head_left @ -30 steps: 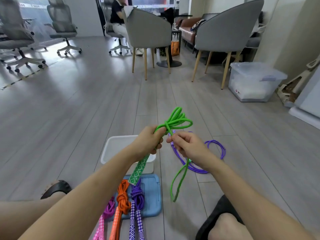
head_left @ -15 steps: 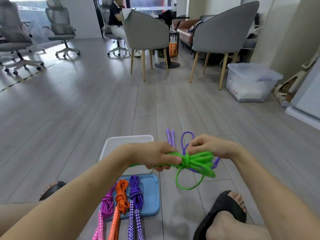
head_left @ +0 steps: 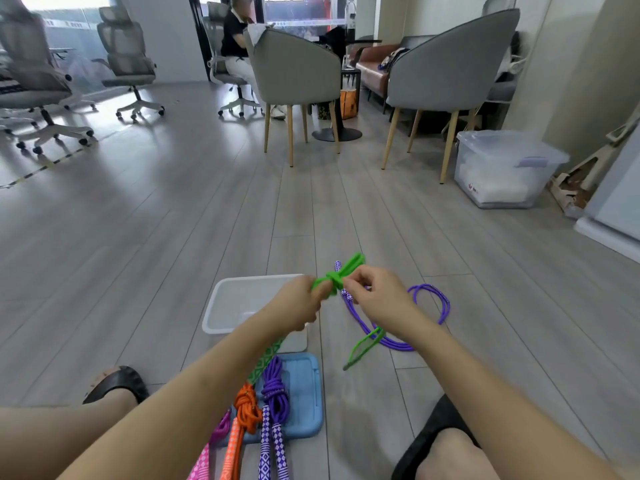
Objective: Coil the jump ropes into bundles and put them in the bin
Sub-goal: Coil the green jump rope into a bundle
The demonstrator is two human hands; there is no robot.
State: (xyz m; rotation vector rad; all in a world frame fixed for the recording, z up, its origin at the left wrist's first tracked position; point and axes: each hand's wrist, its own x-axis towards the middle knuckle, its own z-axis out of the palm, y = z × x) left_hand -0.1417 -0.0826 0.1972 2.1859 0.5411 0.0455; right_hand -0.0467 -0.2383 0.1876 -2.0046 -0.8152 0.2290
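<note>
My left hand [head_left: 300, 304] grips the folded green jump rope [head_left: 341, 276] above the white bin [head_left: 239, 299]; its patterned handles hang down below my wrist. My right hand [head_left: 375, 295] pinches the green cord at the wrap, and a loose green loop dangles under it. A loose purple jump rope [head_left: 429, 306] lies uncoiled on the floor to the right. Three coiled bundles, pink [head_left: 221, 427], orange [head_left: 247, 410] and purple [head_left: 275, 389], lie on a blue lid [head_left: 304, 393] in front of me.
My feet in black slippers [head_left: 116, 382] sit on either side of the lid. Grey chairs [head_left: 446, 81], a lidded clear storage box [head_left: 502, 168] and office chairs stand further back on the wooden floor. A person sits at the far table.
The green bundle has swung from lying level to pointing up and away. My right hand has shifted from over the loops to the wrap point, and the loose loop now hangs under my right wrist.
</note>
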